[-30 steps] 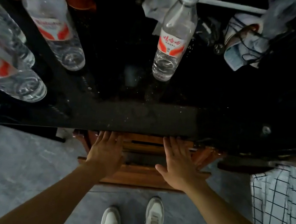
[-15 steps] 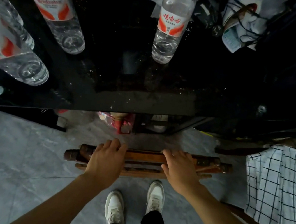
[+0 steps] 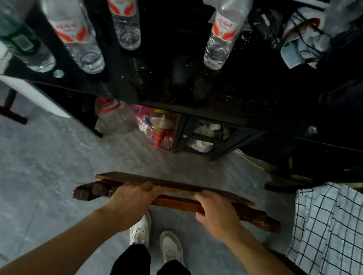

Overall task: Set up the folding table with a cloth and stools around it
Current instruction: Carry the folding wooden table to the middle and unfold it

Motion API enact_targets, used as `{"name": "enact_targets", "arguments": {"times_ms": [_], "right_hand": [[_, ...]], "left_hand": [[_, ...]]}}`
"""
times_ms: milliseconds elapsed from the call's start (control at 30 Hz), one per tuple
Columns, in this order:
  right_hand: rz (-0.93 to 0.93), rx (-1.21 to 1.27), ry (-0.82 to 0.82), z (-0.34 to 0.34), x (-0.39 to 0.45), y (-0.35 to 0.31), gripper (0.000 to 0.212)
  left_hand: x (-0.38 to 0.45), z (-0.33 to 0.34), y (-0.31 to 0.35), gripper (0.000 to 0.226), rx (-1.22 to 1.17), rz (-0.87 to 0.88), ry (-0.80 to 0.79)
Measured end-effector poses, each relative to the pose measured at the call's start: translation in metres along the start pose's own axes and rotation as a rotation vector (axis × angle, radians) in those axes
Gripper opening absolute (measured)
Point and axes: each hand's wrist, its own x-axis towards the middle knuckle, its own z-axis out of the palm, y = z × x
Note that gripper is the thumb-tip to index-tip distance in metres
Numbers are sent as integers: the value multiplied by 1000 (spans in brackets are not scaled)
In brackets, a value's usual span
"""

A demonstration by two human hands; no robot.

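Hands grip a folded wooden table [image 3: 175,193] held edge-up above the grey floor [image 3: 21,174], in front of white shoes [image 3: 140,231]; the left hand [image 3: 130,197] curls its fingers over the top edge left of centre; the right hand [image 3: 217,209] clasps the same edge right of centre; a checked cloth [image 3: 333,238] lies draped at the right, apart from the table; water bottles [image 3: 222,32] stand on a black glossy counter [image 3: 182,86] beyond.

Dim room, grey floor, dark counter

Grey marbled floor [image 3: 21,174] runs under a black glossy counter [image 3: 182,86] bearing water bottles [image 3: 221,34]; clutter sits on its lower shelf [image 3: 201,137].
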Motion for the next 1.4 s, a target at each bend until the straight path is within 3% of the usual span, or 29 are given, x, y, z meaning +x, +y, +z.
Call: {"name": "enact_targets", "arguments": {"times_ms": [133, 400, 667, 1000, 1167, 1400], "right_hand": [[-197, -29, 13, -51, -36, -32, 29], [-632, -227, 134, -151, -107, -126, 20], [-1018, -363, 151, -181, -159, -238, 14], [-1486, -529, 171, -123, -250, -371, 27], [-1633, -531, 95, -66, -319, -420, 30], [-1835, -584, -15, 27, -412, -479, 36]], "left_hand": [[-71, -50, 26, 42, 23, -44, 134], [-229, -130, 81, 42, 47, -289, 336], [-371, -147, 134, 38, 1, -634, 530], [-531, -71, 207, 46, 30, -1101, 663], [-608, -15, 255, 39, 77, -1279, 751], [-709, 65, 328, 31, 67, -1482, 734]]}}
